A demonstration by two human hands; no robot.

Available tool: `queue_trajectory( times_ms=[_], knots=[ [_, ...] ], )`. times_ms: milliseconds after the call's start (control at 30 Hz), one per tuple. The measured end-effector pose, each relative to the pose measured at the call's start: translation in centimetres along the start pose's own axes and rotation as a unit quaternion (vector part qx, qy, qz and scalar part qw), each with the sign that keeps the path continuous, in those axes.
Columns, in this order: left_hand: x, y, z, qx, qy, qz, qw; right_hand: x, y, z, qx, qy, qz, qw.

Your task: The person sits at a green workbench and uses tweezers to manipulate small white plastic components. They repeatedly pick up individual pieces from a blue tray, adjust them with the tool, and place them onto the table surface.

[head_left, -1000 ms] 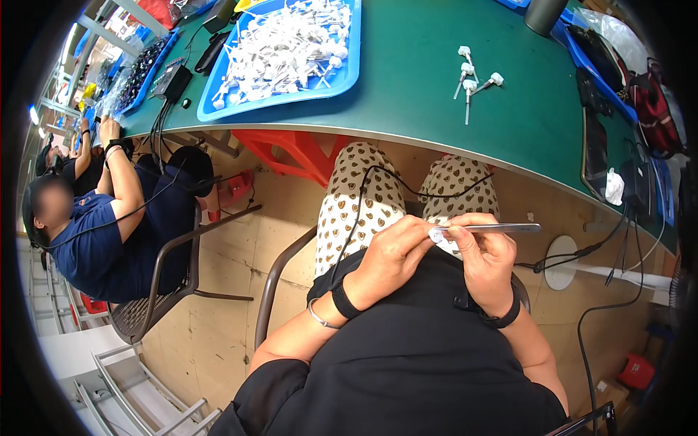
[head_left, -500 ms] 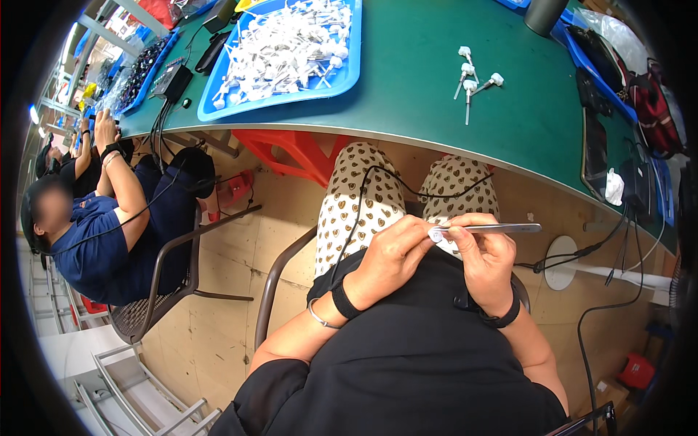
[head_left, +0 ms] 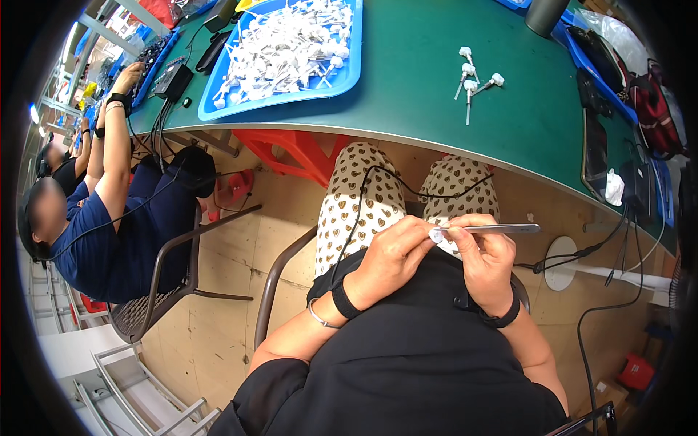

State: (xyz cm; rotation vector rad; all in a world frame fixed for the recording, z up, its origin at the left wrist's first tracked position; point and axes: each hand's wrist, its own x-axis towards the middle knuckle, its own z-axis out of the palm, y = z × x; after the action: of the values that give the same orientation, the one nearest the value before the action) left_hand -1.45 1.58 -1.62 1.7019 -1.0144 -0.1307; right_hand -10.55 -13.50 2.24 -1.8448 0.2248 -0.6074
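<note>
Worktop: brightly lit, front edge is bent
Lamp: small white glare, far left
Corners: fully black

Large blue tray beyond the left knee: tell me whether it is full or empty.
Full, or nearly: a heap of white pieces hides most of the blue tray's bottom, leaving some blue bare near its edges.

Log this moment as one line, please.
left hand: pinching small white part | right hand: holding metal tweezers beside it | green table: blue tray of white pieces, four loose pieces right of tray
</note>
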Motion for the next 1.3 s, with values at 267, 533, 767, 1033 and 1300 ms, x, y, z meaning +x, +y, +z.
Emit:
queue_trajectory(
  times_ms=[267, 533, 767, 1033, 1300],
  knots=[
    [0.1, 0.0, 0.0, -0.004, -0.005, -0.005, 1.000, 0.0, 0.0, 0.0, -0.007, 0.005, -0.002, 1.000],
    [0.2, 0.2, 0.1, -0.009, 0.003, -0.002, 1.000, -0.1, 0.2, 0.0, 0.010, 0.017, 0.001, 1.000],
    [0.2, 0.2, 0.1, -0.011, 0.005, -0.001, 1.000, 0.0, 0.1, -0.1, -0.001, 0.005, -0.009, 1.000],
    [0.2, -0.2, 0.3, -0.022, -0.007, 0.007, 1.000, 0.5, -0.2, -0.6, -0.075, -0.041, -0.061, 0.994],
    [0.2, -0.3, 0.2, -0.034, -0.003, 0.004, 0.999, 1.0, -1.3, -1.2, -0.078, -0.054, -0.042, 0.995]
  ],
)
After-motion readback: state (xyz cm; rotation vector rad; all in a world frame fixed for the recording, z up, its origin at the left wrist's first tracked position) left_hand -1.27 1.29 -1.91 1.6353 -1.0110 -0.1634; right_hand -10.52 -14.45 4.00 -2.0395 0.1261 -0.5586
